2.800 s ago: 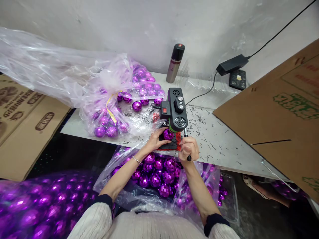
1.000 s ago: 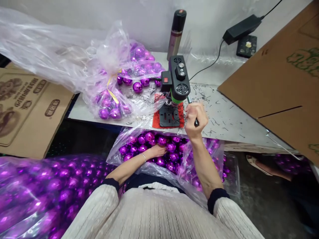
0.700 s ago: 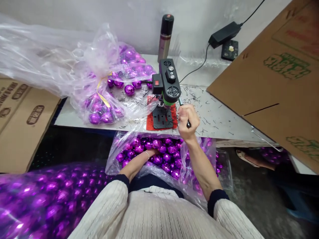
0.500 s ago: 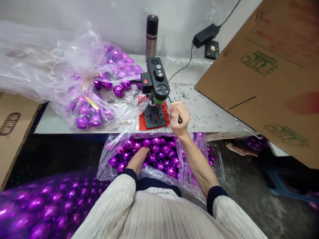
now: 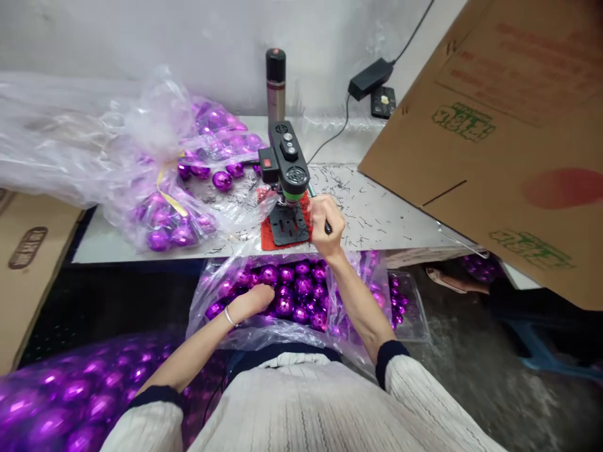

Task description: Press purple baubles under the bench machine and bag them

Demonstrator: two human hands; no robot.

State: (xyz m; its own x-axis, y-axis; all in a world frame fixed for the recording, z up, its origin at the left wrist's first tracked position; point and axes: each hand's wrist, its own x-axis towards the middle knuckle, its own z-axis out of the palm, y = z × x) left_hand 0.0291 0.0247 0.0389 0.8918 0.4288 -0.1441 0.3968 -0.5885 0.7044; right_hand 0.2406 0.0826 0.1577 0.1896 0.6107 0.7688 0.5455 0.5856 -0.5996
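Observation:
My right hand is wrapped round the lever handle of a small black drill-press-like machine. The machine has vents, buttons, a red switch and a green ring; its slotted base stands on a red mat. My left hand is down among shiny purple faceted balls in an open clear plastic bag below the table edge. Its fingers point down, hidden from me, so whether they hold a ball does not show.
A tied clear bag of purple balls lies left on the table, with loose balls beside it. Behind the machine stands a spray can. A power adapter and cardboard boxes are around. Small dark bits litter the tabletop.
My left hand has shifted left and back toward me among the balls, so its wrist and bracelet now show. My right hand keeps its hold on the lever; the view has shifted slightly.

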